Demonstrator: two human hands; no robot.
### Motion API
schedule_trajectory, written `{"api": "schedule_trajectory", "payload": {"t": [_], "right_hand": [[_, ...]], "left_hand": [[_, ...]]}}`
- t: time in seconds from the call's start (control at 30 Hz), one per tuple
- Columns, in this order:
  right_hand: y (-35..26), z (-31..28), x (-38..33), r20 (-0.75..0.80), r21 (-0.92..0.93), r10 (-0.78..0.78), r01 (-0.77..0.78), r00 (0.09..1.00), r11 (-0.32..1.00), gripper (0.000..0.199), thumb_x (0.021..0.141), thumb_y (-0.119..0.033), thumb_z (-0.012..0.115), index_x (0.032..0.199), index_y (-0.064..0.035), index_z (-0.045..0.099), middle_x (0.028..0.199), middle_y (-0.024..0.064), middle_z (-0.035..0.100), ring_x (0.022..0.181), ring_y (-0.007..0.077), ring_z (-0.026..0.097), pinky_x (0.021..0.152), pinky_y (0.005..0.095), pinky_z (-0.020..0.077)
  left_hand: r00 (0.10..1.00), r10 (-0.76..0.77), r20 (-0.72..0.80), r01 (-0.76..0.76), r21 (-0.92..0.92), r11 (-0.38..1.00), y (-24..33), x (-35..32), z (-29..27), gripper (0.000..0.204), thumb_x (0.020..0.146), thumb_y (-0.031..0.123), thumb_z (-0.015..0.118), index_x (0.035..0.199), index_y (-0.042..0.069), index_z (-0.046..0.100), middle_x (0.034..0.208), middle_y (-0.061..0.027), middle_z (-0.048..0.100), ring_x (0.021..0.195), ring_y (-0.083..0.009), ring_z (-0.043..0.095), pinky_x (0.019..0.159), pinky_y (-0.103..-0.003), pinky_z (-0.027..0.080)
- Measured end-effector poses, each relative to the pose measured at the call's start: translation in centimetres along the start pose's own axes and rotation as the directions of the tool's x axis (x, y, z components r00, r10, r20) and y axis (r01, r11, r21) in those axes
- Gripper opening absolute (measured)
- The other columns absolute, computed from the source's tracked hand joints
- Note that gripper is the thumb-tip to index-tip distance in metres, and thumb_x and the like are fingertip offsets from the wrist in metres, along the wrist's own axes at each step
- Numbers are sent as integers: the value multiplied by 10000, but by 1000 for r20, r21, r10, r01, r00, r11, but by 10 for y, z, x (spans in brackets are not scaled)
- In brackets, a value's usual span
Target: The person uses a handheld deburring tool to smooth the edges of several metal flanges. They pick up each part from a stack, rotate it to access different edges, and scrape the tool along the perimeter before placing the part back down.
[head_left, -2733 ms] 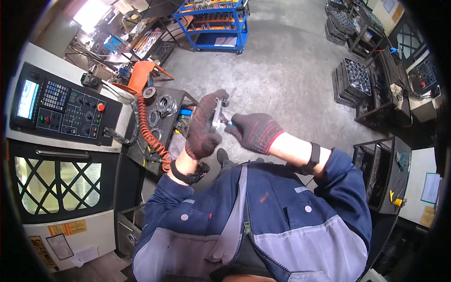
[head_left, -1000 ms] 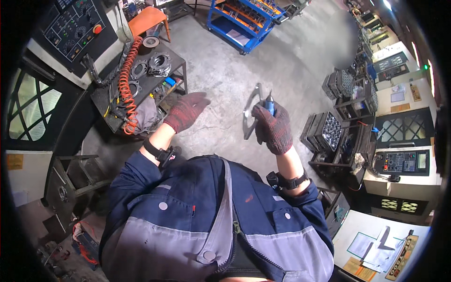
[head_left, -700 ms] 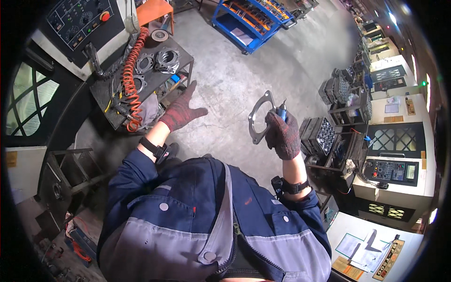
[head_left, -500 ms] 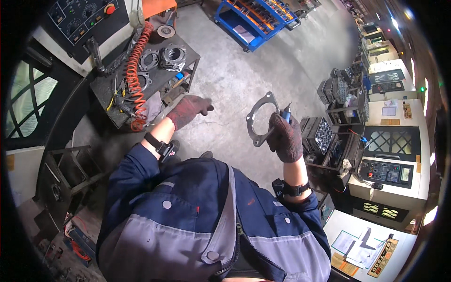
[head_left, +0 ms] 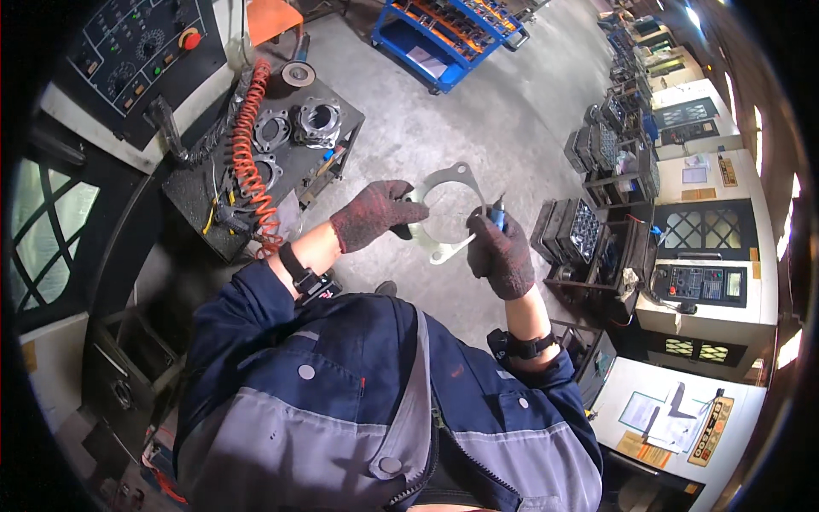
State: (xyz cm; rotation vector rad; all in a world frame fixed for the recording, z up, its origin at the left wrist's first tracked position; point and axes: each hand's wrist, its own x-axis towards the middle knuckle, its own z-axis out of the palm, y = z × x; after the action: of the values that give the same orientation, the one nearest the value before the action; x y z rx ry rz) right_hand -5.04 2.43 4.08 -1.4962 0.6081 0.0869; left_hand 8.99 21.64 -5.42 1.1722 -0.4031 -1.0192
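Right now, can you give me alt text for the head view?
Two gloved hands hold a flat metal ring plate over a workshop floor: left hand on its edge, right hand also gripping a blue-tipped tool. A parts table stands left.

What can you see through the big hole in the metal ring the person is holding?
Through the flat metal ring only bare grey concrete floor shows. The left hand covers its left edge, and the right hand, holding a small blue tool, covers its right edge.
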Motion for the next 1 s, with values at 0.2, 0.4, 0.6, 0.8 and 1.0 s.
{"api": "schedule_trajectory", "payload": {"t": [0.2, 0.4, 0.6, 0.8, 1.0], "right_hand": [[4, 27, -10, -9, -347, -32, 27, 999, 938, 268, 952, -282, 733, 978, -25, 665, 676, 16, 577, 508, 103, 550, 447, 290, 448], [19, 18, 0, -230, -552, -309, 138, 923, 823, 339, 972, -321, 716, 1118, -17, 682, 864, 92, 702, 778, 169, 664, 716, 349, 551], [3, 14, -11, -128, -704, -419, 215, 899, 677, 342, 1022, -329, 626, 1225, -53, 634, 1021, 220, 733, 951, 364, 738, 814, 422, 566], [-19, 33, -5, 17, -905, -526, 237, 850, 354, 301, 996, -320, 649, 1175, -79, 629, 964, 207, 737, 860, 422, 722, 732, 491, 572], [-20, 46, -5, -47, -924, -553, 174, 832, 340, 256, 1015, -311, 613, 1118, -76, 618, 866, 218, 720, 770, 442, 706, 676, 524, 556]], "left_hand": [[983, 123, -137, 2, 673, 740, 22, -4, -15, 371, 912, 334, 760, 832, -23, 701, 699, -61, 667, 695, -117, 648, 624, -327, 504], [992, 117, 41, -116, -8, 993, 13, -7, -30, 297, 1015, 293, 656, 999, -2, 677, 831, -105, 719, 726, -178, 680, 697, -312, 535], [980, 197, -10, -196, -131, 972, 13, -7, -26, 378, 1048, 386, 596, 985, 14, 600, 744, -36, 570, 671, -169, 615, 685, -320, 505], [970, 240, 42, -231, -159, 960, 19, -17, -16, 396, 1094, 404, 535, 981, 35, 626, 737, 8, 529, 617, -72, 491, 539, -246, 365], [881, 473, -13, -469, 97, 878, 28, -27, -2, 338, 1080, 318, 554, 933, 23, 629, 808, -24, 564, 648, -116, 495, 587, -276, 408]]}}
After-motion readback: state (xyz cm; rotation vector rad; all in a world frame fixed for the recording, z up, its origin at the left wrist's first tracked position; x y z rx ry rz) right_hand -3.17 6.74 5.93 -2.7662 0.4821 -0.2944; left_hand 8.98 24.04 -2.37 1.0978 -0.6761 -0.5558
